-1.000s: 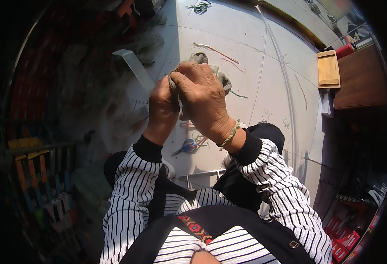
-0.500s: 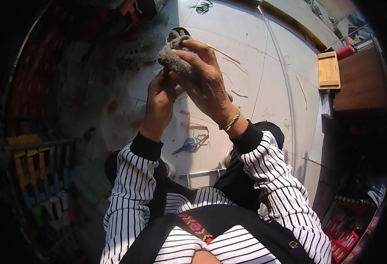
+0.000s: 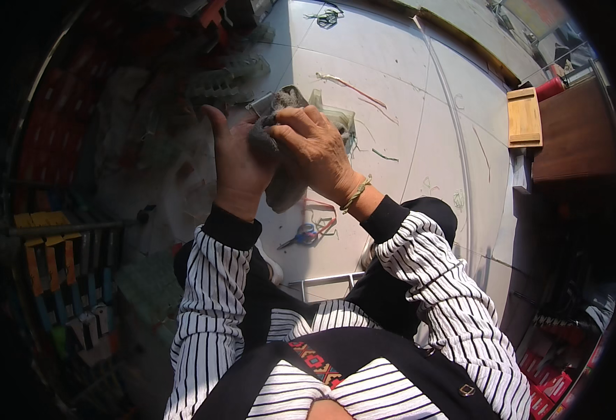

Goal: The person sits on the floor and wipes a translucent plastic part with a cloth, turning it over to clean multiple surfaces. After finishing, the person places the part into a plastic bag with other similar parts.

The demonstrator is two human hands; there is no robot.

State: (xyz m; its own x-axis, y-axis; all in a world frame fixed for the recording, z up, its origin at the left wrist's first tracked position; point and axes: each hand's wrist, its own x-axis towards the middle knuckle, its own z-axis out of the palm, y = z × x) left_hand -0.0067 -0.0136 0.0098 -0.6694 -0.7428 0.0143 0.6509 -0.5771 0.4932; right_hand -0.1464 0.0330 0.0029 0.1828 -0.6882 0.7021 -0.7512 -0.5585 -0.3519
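Observation:
My right hand [image 3: 313, 143] is closed on a grey fuzzy cloth [image 3: 261, 140], its fingers bent over the top. Bunched grey material also shows beyond the knuckles, beside a dark edge I cannot identify. Below the wrists hangs a smooth grey-brown piece [image 3: 285, 190]; whether it belongs to the cloth is unclear. My left hand [image 3: 241, 164] lies palm up against the cloth, thumb stretched out to the left; its other fingers are mostly hidden. Just beyond my right hand, a pale translucent bag-like thing [image 3: 337, 117] rests on the tiles.
Blue-handled scissors [image 3: 306, 233] lie on the tiled floor between my feet, by a red strip [image 3: 330, 222]. More scraps and a long clear strip [image 3: 455, 119] are scattered to the right. A small wooden stool [image 3: 525, 117] stands at right; tools with orange handles [image 3: 52, 266] hang at left.
Both hands have come down and nearer to me. My left thumb has swung out, exposing the palm. The translucent bag-like thing and the grey-brown piece now show.

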